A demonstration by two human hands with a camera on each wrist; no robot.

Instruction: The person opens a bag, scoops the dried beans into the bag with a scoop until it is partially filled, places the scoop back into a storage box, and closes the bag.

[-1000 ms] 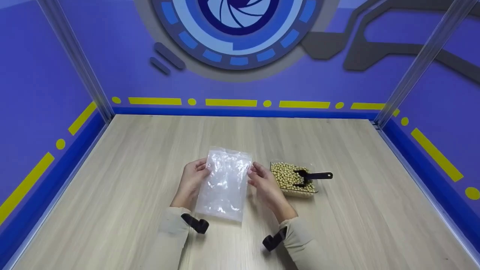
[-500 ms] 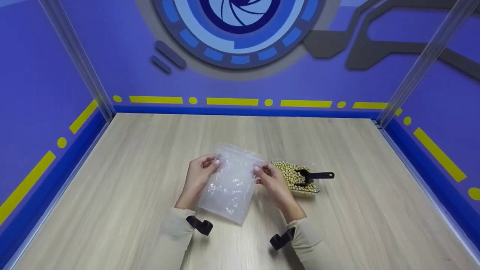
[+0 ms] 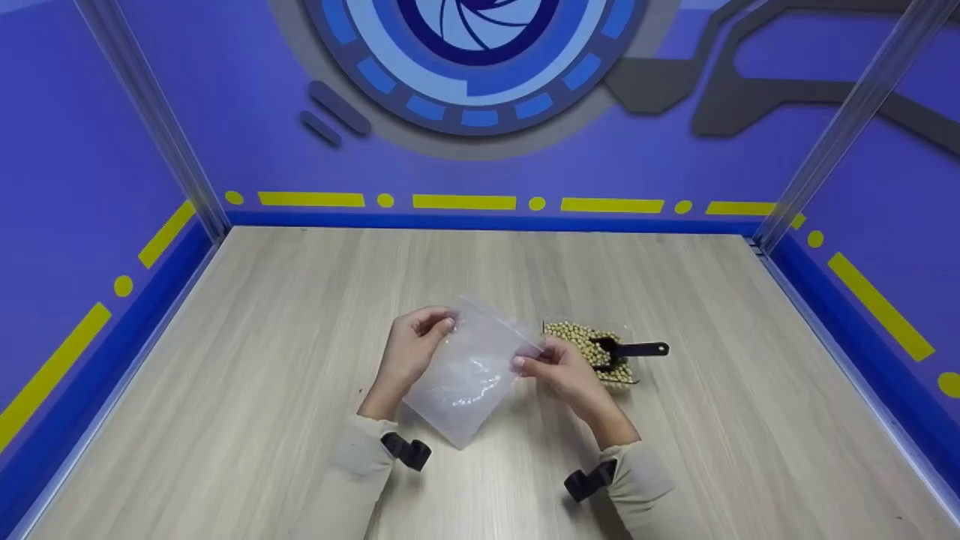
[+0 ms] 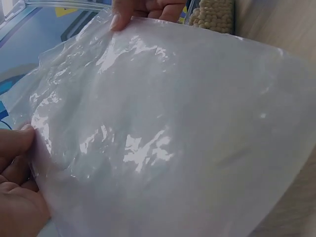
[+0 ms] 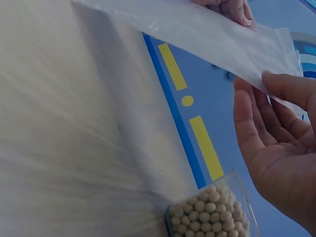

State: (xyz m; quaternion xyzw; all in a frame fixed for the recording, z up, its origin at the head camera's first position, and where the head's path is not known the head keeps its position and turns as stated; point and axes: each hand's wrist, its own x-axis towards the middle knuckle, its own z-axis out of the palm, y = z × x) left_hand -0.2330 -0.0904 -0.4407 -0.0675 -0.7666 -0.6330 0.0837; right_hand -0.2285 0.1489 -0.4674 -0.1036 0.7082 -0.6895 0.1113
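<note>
A clear plastic zip bag [image 3: 472, 375] is held up off the table between both hands, tilted, its zip edge at the upper right. My left hand [image 3: 409, 349] pinches the bag's upper left edge between thumb and fingers. On the other side my right hand [image 3: 574, 375] pinches it near the right top corner. The bag looks flat, with nothing seen inside. In the left wrist view the bag [image 4: 163, 123] fills most of the picture. The right wrist view shows the thumb of the right hand [image 5: 281, 133] on the bag's edge.
Just beyond the right hand stands a clear box [image 3: 634, 381] of round, pale yellow beans [image 3: 574, 341]. A black scoop [image 3: 637, 349] lies in the beans, its handle over the right rim. Blue panels [image 3: 480, 180] wall the wooden table [image 3: 300, 300] at the back and sides.
The bag has turned clockwise and its top edge now slopes down to the right. Both hands have shifted right, the right one also lower. Box and scoop have stayed in place.
</note>
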